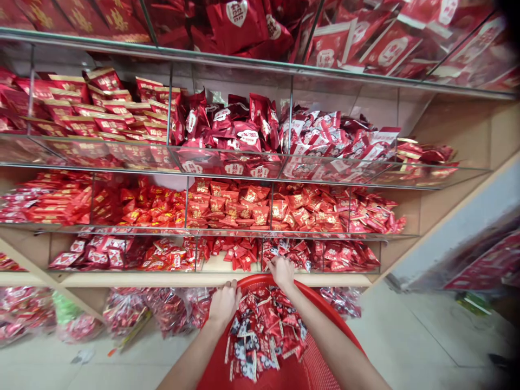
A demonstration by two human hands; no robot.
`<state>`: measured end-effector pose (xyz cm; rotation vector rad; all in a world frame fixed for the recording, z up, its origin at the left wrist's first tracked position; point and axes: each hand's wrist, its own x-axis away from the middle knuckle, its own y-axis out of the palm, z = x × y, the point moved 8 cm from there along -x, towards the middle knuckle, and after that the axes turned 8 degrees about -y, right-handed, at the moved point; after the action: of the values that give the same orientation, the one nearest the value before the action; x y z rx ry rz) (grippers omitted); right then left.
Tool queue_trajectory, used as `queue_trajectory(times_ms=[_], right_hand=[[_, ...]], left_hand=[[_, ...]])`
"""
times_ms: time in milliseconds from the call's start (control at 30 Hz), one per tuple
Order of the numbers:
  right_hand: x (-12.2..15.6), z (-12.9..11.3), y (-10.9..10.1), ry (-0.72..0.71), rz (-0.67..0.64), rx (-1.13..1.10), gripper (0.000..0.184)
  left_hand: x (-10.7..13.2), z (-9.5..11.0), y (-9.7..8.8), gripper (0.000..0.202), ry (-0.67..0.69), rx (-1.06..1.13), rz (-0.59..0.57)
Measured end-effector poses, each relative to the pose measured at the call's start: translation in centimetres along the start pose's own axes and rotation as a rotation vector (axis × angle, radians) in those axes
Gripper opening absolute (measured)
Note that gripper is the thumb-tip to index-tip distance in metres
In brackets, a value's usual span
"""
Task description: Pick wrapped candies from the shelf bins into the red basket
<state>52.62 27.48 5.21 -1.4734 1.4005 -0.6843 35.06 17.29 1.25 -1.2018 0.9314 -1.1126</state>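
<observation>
A red plastic basket (260, 280) sits just below the wooden shelf edge (142, 279), filled with red-and-white wrapped packets (264, 330). My left hand (225, 303) grips the basket's rim near the shelf edge. My right hand (282, 272) reaches past the rim, over the shelf edge, with its fingers bunched against small red packets (284, 259) in the lowest compartment. Those fingers hide whether a packet lies between them.
Tiers of glass-divided compartments (231, 206) rise ahead, packed with red packets and boxes. Clear bags of red goods (162, 311) stand on the tiled floor (422, 336) beneath the shelf. A wooden upright (447, 216) runs along the right side.
</observation>
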Motion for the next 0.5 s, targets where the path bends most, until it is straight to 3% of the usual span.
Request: queue_trajectory(times_ms=[167, 367, 500], right_hand=[[-0.1, 0.0, 0.7, 0.01, 0.007, -0.057, 0.023], [0.3, 0.6, -0.8, -0.031, 0.042, -0.134, 0.022], [0.2, 1.8, -1.0, -0.061, 0.037, -0.41, 0.021]], left_hand=[[0.0, -0.1, 0.0, 0.035, -0.008, 0.005, -0.009], [-0.1, -0.1, 0.1, 0.035, 0.003, 0.005, -0.004], [0.0, 0.0, 0.1, 0.035, 0.01, 0.008, 0.022]])
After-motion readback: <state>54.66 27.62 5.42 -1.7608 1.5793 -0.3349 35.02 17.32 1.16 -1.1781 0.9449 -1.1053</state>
